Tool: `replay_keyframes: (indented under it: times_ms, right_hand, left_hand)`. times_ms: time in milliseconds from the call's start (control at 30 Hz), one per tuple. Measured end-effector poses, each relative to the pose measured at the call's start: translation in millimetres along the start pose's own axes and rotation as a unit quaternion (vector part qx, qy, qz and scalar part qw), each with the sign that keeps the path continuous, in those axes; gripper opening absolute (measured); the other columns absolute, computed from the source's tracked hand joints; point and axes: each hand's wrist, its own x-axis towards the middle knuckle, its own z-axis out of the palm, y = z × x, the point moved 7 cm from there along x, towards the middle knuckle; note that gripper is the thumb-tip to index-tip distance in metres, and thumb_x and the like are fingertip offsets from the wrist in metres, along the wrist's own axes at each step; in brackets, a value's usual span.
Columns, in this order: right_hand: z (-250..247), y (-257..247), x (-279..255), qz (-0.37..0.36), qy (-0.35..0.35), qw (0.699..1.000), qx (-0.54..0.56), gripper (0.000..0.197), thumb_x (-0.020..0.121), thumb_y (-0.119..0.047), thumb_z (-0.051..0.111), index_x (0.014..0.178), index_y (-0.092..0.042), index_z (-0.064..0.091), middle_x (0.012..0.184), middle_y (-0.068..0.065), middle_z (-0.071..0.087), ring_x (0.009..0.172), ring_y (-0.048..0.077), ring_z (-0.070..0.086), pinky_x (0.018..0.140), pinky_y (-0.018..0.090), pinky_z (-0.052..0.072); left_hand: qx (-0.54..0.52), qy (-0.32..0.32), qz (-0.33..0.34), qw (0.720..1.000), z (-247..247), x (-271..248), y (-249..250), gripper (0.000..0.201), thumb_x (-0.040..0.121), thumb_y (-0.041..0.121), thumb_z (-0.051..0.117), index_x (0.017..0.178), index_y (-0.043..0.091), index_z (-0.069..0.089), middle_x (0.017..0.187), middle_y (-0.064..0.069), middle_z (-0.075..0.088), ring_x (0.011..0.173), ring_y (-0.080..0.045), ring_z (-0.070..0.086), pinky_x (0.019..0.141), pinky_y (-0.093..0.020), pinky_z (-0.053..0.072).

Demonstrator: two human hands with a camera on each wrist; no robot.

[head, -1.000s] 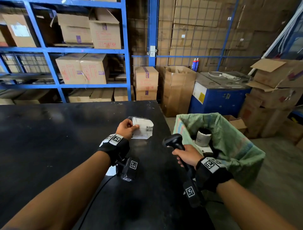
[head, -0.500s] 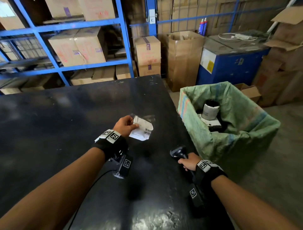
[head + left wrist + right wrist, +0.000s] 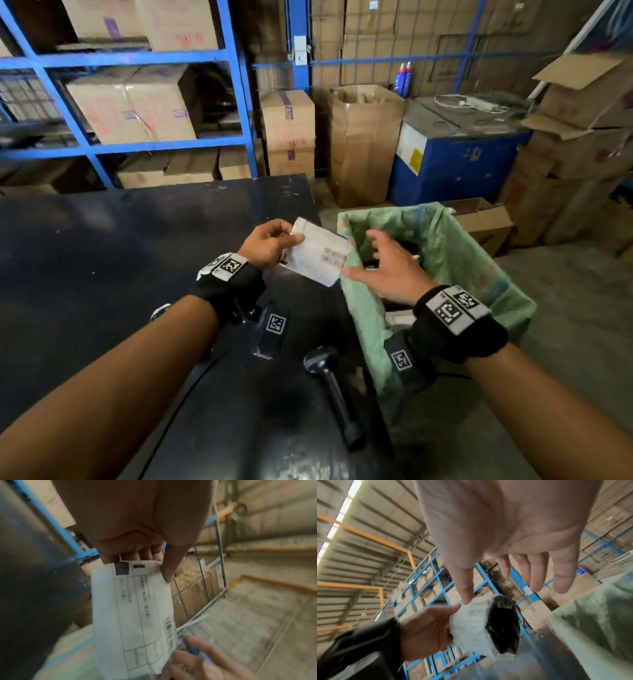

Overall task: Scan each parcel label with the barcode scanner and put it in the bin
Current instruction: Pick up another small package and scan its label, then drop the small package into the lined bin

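A small parcel (image 3: 317, 256) with a white barcode label is held up at the black table's right edge, pinched at its left end by my left hand (image 3: 265, 241). The left wrist view shows the label (image 3: 135, 612) under my thumb and fingers. My right hand (image 3: 380, 265) is spread with straight fingers just right of the parcel, above the green-lined bin (image 3: 455, 246); in the right wrist view its thumb tip meets the parcel (image 3: 476, 627). The black barcode scanner (image 3: 330, 383) lies on the table (image 3: 102, 267) near the front right edge, free of both hands.
Other parcels lie inside the bin. Blue shelving (image 3: 236, 85) with cardboard boxes stands behind the table. A tall open carton (image 3: 364, 144) and a blue machine (image 3: 455, 161) stand beyond the bin, and stacked boxes (image 3: 582, 137) fill the right.
My right hand has let go of the scanner, which now lies on the table, and has come up beside the parcel. My left hand has lifted the parcel and carried it right, toward the bin.
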Motion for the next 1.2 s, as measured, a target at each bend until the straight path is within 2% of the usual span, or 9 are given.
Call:
replay_keyframes:
  times_ms: [167,267,367,467,533,667,767,900,1200]
  right_hand:
    - [-57.2,32.9,40.1,0.020,-0.048,0.986,0.158,0.103,0.074,-0.036,0.077,0.151,-0.032,0.009,0.157,0.004,0.026,0.137,0.021,0.038,0.112,0.042,0.035]
    - [-76.3,50.4,58.5,0.007,-0.082,0.980,0.183,0.095,0.072,-0.034,0.077,0.147,-0.037,0.019,0.150,-0.001,0.035,0.128,0.020,0.049,0.106,0.048,0.042]
    - [-85.5,65.2,79.5,-0.009,-0.101,0.988,0.118,0.089,0.064,-0.040,0.079,0.139,-0.037,0.031,0.135,-0.006,0.048,0.116,0.019,0.058,0.099,0.047,0.049]
    - [-93.4,76.3,103.5,-0.018,-0.105,0.992,0.061,0.075,0.072,-0.032,0.078,0.135,-0.033,0.036,0.129,-0.002,0.051,0.103,0.017,0.061,0.084,0.032,0.054]
    - [-99.0,80.3,121.1,-0.026,-0.099,0.995,0.008,0.074,0.072,-0.029,0.079,0.134,-0.031,0.039,0.124,-0.002,0.050,0.097,0.017,0.061,0.072,0.022,0.050]
    - [-92.5,98.0,164.6,-0.030,-0.081,0.983,-0.159,0.083,0.065,-0.036,0.080,0.136,-0.030,0.036,0.127,0.008,0.044,0.113,0.028,0.050,0.091,0.035,0.045]
    - [-63.5,114.9,187.2,-0.019,-0.101,0.971,-0.214,0.086,0.064,-0.036,0.078,0.138,-0.026,0.035,0.129,0.011,0.042,0.118,0.034,0.048,0.095,0.038,0.043]
    - [-17.8,124.0,203.7,-0.041,-0.115,0.962,-0.242,0.082,0.066,-0.043,0.075,0.135,-0.023,0.038,0.135,0.010,0.039,0.126,0.036,0.037,0.104,0.045,0.037]
    - [25.9,104.0,221.1,-0.108,-0.144,0.944,-0.276,0.083,0.065,-0.046,0.073,0.136,-0.016,0.041,0.137,0.011,0.042,0.126,0.038,0.036,0.103,0.045,0.038]
  left_hand:
    - [-0.217,-0.022,-0.044,0.975,64.0,26.0,14.3,0.026,0.093,0.003,0.052,0.069,0.012,0.048,0.056,-0.002,0.061,0.052,-0.015,0.058,0.047,-0.021,0.050]
    - [-0.262,-0.023,-0.051,0.963,98.5,42.0,11.6,0.022,0.093,0.005,0.052,0.072,0.011,0.047,0.075,-0.010,0.056,0.067,-0.021,0.055,0.056,-0.027,0.052]
    - [-0.279,0.011,-0.071,0.957,119.6,53.3,4.8,0.022,0.092,0.006,0.055,0.072,0.011,0.048,0.072,-0.009,0.058,0.065,-0.020,0.057,0.054,-0.027,0.052]
    - [-0.142,0.076,-0.059,0.985,118.8,66.2,-11.2,0.022,0.092,0.021,0.060,0.071,0.015,0.057,0.062,-0.001,0.062,0.056,-0.015,0.058,0.058,-0.026,0.050]
    - [0.095,0.078,-0.033,0.992,114.7,72.7,-19.7,0.020,0.090,0.036,0.060,0.083,0.018,0.067,0.081,-0.005,0.070,0.075,-0.019,0.065,0.076,-0.032,0.053]
    - [0.368,-0.018,-0.110,0.923,122.9,63.3,-57.4,0.048,0.089,0.040,0.060,0.128,0.013,0.054,0.124,-0.006,0.064,0.115,-0.024,0.060,0.094,-0.028,0.045]
    - [0.358,-0.088,-0.154,0.917,133.4,56.8,-85.5,0.064,0.084,0.046,0.064,0.136,0.016,0.045,0.133,-0.006,0.059,0.119,-0.024,0.058,0.103,-0.035,0.045]
    - [0.283,-0.098,-0.169,0.939,140.6,63.9,-110.2,0.095,0.056,0.063,0.055,0.140,0.023,0.042,0.132,-0.008,0.061,0.120,-0.027,0.059,0.104,-0.044,0.045]
    - [0.201,-0.099,-0.159,0.962,141.9,59.1,-110.1,0.092,0.057,0.057,0.058,0.142,0.025,0.042,0.132,-0.008,0.061,0.120,-0.027,0.060,0.105,-0.047,0.045]
